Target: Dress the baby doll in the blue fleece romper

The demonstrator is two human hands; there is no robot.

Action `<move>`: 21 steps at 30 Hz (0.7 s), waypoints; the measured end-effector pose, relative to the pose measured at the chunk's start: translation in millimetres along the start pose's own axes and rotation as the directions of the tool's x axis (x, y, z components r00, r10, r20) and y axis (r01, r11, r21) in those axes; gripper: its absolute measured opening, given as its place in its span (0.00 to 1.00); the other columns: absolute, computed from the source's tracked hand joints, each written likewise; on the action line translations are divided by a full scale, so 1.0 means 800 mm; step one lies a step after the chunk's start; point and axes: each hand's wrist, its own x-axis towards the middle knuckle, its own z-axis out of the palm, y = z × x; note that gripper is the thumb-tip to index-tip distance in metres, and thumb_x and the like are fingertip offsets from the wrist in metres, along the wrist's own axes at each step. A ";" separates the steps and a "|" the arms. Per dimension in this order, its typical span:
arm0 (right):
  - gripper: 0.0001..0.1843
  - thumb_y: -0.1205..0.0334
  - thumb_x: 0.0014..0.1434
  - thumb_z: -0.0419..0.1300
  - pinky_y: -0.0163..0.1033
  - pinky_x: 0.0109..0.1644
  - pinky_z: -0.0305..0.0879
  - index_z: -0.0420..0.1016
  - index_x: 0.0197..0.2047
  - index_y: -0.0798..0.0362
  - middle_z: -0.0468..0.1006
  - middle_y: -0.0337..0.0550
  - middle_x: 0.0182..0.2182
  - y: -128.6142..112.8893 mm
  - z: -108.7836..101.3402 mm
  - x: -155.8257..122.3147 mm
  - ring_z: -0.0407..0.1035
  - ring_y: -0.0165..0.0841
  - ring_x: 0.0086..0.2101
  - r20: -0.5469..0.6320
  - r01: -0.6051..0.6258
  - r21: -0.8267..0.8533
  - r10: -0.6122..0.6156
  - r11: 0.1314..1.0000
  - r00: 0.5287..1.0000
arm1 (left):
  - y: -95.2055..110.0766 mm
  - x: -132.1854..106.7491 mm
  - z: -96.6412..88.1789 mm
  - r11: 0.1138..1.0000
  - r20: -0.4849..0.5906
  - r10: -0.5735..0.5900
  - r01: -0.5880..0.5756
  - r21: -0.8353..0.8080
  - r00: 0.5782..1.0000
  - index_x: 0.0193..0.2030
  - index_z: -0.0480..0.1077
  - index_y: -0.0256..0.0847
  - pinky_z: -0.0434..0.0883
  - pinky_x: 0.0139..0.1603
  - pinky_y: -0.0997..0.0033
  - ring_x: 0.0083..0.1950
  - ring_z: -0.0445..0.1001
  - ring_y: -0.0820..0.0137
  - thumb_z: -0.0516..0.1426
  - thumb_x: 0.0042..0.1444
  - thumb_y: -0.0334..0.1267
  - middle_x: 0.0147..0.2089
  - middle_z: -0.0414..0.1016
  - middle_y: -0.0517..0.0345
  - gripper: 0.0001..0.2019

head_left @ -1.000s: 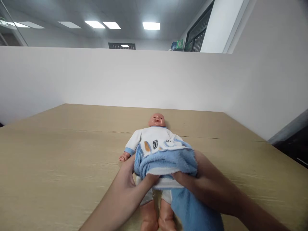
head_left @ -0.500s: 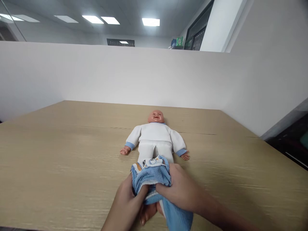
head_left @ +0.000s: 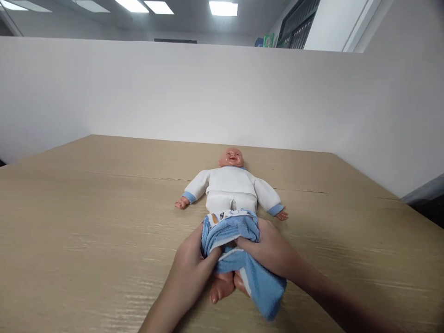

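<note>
A baby doll (head_left: 231, 185) in a white top with blue cuffs lies on its back on the wooden table (head_left: 86, 222), head away from me. A blue fleece garment (head_left: 231, 231) with a white printed edge is bunched over its legs. My left hand (head_left: 192, 259) grips the garment's left side, and my right hand (head_left: 267, 252) grips its right side, both with fingers closed on the fabric. A loose end of the garment (head_left: 267, 291) trails toward me. The doll's bare feet (head_left: 222, 286) stick out below the bunched cloth.
A white partition wall (head_left: 208, 92) stands behind the table and continues along the right side. The table's right edge (head_left: 398, 201) drops to a dark area at the far right. Ceiling lights show above the partition.
The bunched blue garment has come down from the doll's chest to its legs, baring the white top. Between the last two frames it moved slightly back up the legs.
</note>
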 end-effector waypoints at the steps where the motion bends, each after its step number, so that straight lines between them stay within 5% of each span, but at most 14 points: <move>1: 0.05 0.65 0.60 0.63 0.41 0.46 0.71 0.79 0.41 0.53 0.86 0.41 0.39 -0.006 -0.004 -0.003 0.79 0.39 0.40 0.020 0.001 0.005 -0.001 1.000 1.000 | 0.004 -0.004 -0.002 1.000 0.022 -0.021 0.022 -0.010 1.000 0.62 0.75 0.41 0.74 0.62 0.58 0.60 0.80 0.52 0.59 0.68 0.41 0.60 0.83 0.49 0.18; 9: 0.06 0.60 0.57 0.67 0.37 0.34 0.64 0.76 0.32 0.50 0.82 0.34 0.31 -0.054 -0.015 -0.051 0.72 0.33 0.32 0.217 -0.030 -0.055 0.041 0.998 0.975 | 0.014 -0.064 -0.011 0.991 0.105 -0.111 0.117 -0.058 0.988 0.66 0.72 0.45 0.77 0.62 0.65 0.64 0.79 0.53 0.62 0.66 0.49 0.66 0.80 0.52 0.25; 15: 0.04 0.62 0.56 0.66 0.42 0.42 0.68 0.76 0.36 0.50 0.84 0.42 0.38 -0.032 0.005 -0.049 0.77 0.40 0.38 0.190 0.035 -0.212 0.005 0.977 0.982 | -0.023 -0.079 -0.007 0.979 0.138 -0.142 0.117 0.169 0.980 0.68 0.70 0.44 0.74 0.67 0.51 0.66 0.77 0.47 0.57 0.67 0.45 0.62 0.82 0.47 0.25; 21: 0.18 0.60 0.56 0.67 0.48 0.54 0.70 0.78 0.51 0.48 0.84 0.50 0.51 -0.021 0.024 -0.063 0.79 0.49 0.50 0.138 0.067 -0.304 -0.026 0.950 0.990 | -0.076 -0.090 0.006 0.966 0.057 -0.006 -0.009 0.257 0.998 0.64 0.74 0.40 0.70 0.69 0.40 0.67 0.74 0.43 0.57 0.67 0.45 0.65 0.77 0.37 0.22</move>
